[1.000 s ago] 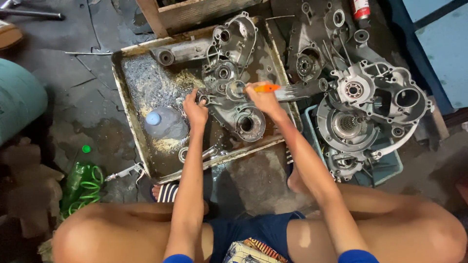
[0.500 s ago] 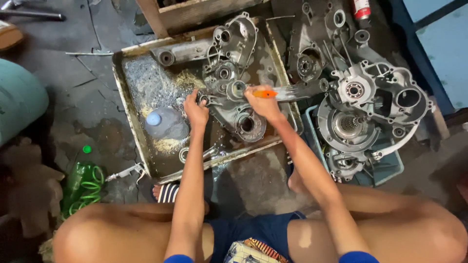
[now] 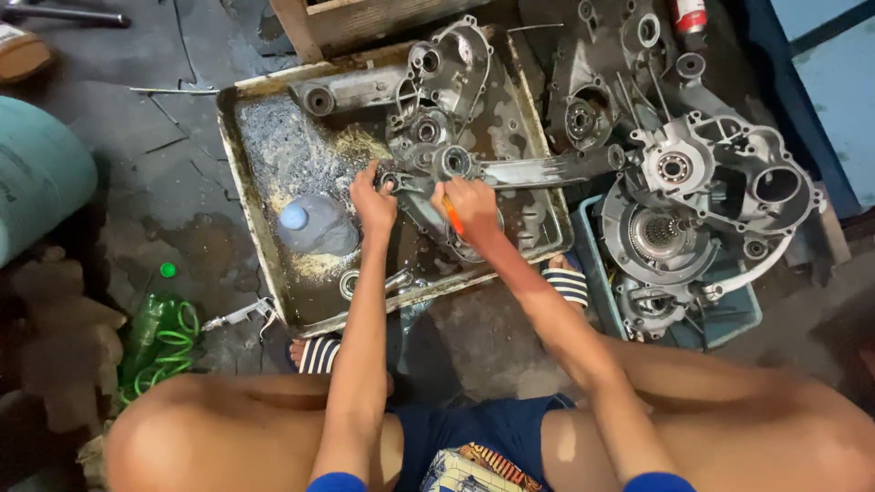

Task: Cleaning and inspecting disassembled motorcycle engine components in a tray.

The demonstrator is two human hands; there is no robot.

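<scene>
Scrubbing looks underway: right hand [image 3: 471, 202] grips an orange-handled brush [image 3: 453, 217] against the engine casing [image 3: 436, 164] in the tray [image 3: 239, 164]; left hand [image 3: 374, 202] pinches the casing just beside it, steadying.

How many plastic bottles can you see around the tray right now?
2. A clear bottle with a blue cap lies in the metal tray, beside the left hand. A green bottle lies on the floor left of the tray. Others may be hidden.
</scene>
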